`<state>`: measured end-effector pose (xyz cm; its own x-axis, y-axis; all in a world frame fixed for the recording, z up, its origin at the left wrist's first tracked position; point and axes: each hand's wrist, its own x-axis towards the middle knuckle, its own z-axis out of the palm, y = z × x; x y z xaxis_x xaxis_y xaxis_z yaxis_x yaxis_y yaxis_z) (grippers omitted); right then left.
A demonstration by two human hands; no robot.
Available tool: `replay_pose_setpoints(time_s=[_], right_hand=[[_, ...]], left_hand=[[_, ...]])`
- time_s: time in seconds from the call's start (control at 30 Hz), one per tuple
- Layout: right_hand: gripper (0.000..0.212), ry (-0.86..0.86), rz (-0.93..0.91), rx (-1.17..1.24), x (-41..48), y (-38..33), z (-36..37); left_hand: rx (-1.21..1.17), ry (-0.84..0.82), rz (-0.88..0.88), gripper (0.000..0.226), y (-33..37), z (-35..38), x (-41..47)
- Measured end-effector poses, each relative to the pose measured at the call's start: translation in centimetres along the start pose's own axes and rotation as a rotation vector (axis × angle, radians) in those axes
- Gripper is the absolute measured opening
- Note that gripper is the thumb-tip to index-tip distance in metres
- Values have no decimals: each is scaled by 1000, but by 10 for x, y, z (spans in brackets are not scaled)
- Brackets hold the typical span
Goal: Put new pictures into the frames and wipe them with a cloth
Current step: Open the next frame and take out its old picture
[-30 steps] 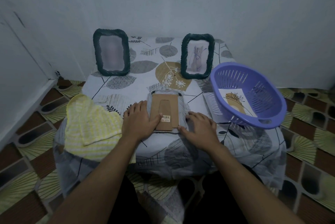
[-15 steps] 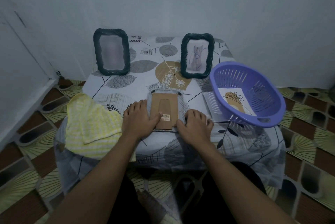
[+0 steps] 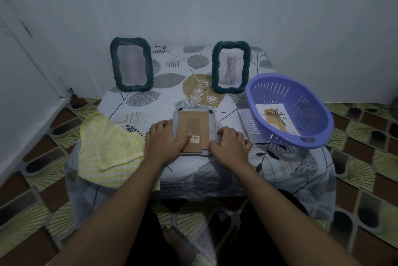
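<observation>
Your right hand (image 3: 229, 143) has slid against the face-down frame (image 3: 195, 131), fingers curled, grip unclear; left hand (image 3: 163, 140) presses flat. Likely opening the backing.

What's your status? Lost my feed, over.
Left hand flat on face-down frame, thumb on backing. Right hand at its right edge, grip unclear. Cloth left, untouched. Nothing blocking.

Home corner (leaf-print tablecloth (image 3: 168, 81), patterned floor (image 3: 366, 168))
</observation>
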<state>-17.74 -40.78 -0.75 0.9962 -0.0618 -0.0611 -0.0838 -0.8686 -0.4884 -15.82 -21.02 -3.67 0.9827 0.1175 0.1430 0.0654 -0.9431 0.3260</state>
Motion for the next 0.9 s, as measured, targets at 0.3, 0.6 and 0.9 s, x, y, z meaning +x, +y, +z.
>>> replay_pose_setpoints(time_s=[0.3, 0.6, 0.9], right_hand=[[52, -36, -110, 63, -3, 8, -5], [46, -65, -56, 26, -2, 14, -14], [44, -78, 74, 118, 0, 22, -32]], left_hand=[[16, 8, -62, 86, 7, -3, 1], [-56, -83, -67, 85, 36, -4, -1], [-165, 28, -60, 61, 60, 14, -14]])
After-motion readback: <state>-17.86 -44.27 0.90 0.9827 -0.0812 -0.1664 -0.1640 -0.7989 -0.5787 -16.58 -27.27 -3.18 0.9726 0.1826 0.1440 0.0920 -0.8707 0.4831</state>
